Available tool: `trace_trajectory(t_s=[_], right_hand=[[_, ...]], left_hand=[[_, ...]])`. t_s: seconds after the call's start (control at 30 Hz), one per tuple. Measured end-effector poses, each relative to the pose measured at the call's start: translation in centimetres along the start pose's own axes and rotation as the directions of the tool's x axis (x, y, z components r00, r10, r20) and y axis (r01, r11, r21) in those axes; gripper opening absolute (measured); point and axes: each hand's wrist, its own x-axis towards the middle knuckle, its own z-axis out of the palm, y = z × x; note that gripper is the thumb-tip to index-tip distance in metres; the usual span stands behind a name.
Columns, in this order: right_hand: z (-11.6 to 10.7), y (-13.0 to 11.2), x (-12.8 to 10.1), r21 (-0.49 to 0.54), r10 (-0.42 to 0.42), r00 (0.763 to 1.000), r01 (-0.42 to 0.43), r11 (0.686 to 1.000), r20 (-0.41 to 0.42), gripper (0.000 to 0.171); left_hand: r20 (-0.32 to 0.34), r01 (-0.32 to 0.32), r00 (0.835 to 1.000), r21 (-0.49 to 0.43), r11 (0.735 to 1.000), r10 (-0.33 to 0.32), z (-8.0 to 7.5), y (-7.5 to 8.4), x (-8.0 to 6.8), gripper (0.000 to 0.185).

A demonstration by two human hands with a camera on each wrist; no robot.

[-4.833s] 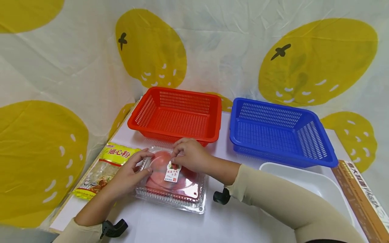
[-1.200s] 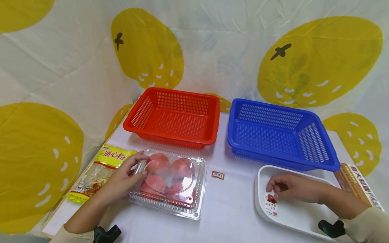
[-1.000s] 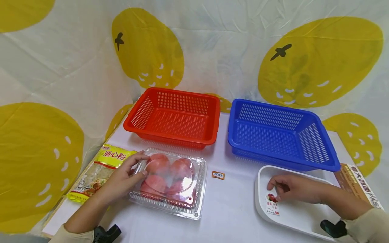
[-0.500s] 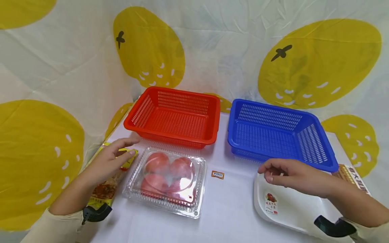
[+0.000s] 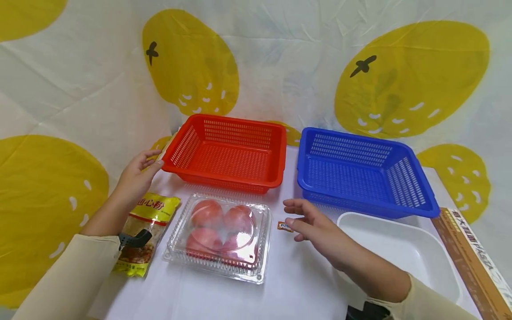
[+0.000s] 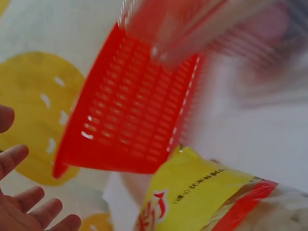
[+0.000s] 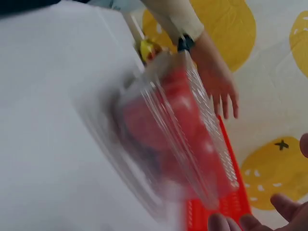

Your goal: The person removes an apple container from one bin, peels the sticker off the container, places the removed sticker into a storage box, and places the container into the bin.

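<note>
My left hand (image 5: pixel 138 173), fingers extended, is at the near left corner of the red basket (image 5: pixel 224 180); whether it touches the rim I cannot tell. Below it lies a yellow-topped pasta bag (image 5: pixel 160 209), partly behind the forearm. A lidded clear plastic box (image 5: pixel 259 262) of several round red fruits (image 5: pixel 206 213) sits in front of the red basket. To the box's right, my right hand (image 5: pixel 316 224) is loosely spread, holding nothing. Its fingers partly cover a small orange wrapped packet (image 5: pixel 284 226). Both wrist views show spread fingers; the box is blurred there.
A blue basket (image 5: pixel 340 193) stands at the back right. In front of it is a white tray (image 5: pixel 400 235), partly hidden by my right forearm. A brown pasta carton (image 5: pixel 468 253) lies along the right edge. A patterned cloth (image 5: pixel 288 66) hangs behind.
The fruit-printed card went from the box lid into the white tray and is now out of sight. My left hand left the box for the red basket; my right moved leftward. The pasta bag turned.
</note>
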Motion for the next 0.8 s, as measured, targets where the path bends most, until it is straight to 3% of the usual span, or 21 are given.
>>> trace_trajectory(t_s=[0.17,0.43,0.57,0.8], right_hand=[[3.1,1.4,1.6,0.012,0.019,0.996,-0.018,1.000,-0.089,0.060],[6.7,3.6,4.1,0.191,0.037,0.987,-0.007,0.982,-0.153,0.066],[7.8,4.8,5.1,0.216,-0.016,0.985,0.053,0.975,-0.170,0.068],[8.5,5.9,5.1,0.157,-0.113,0.977,0.142,0.977,-0.182,0.071]], left_hand=[[0.008,0.071,0.997,-0.109,0.992,-0.071,0.7,-1.0,1.5,0.063],[0.048,0.054,0.998,-0.156,0.986,-0.047,1.4,-2.8,2.3,0.058],[0.044,0.032,0.999,-0.164,0.986,-0.025,1.7,-3.5,2.6,0.055],[0.094,0.090,0.994,-0.293,0.952,-0.065,2.6,-3.5,3.0,0.054]])
